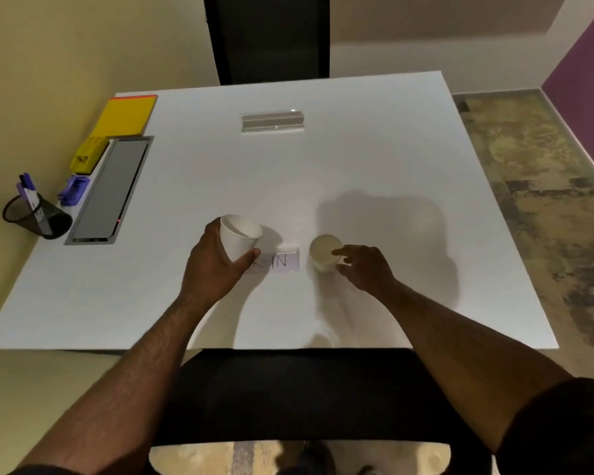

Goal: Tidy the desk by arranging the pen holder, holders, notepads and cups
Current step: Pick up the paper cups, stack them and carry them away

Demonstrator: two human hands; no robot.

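Two cups are near the tabletop (pixel 357 149) centre: your left hand (pixel 213 265) clamps the tilted cup (pixel 239 236), your right hand (pixel 364 269) pinches the standing cup (pixel 324 252) by its rim; a loose pinch may tip it.

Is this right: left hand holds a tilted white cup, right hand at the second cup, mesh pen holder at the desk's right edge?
Not quite. The head view shows the mesh pen holder at the desk's left edge. The rest holds: the left hand holds a tilted white cup, the right hand is at the second cup.
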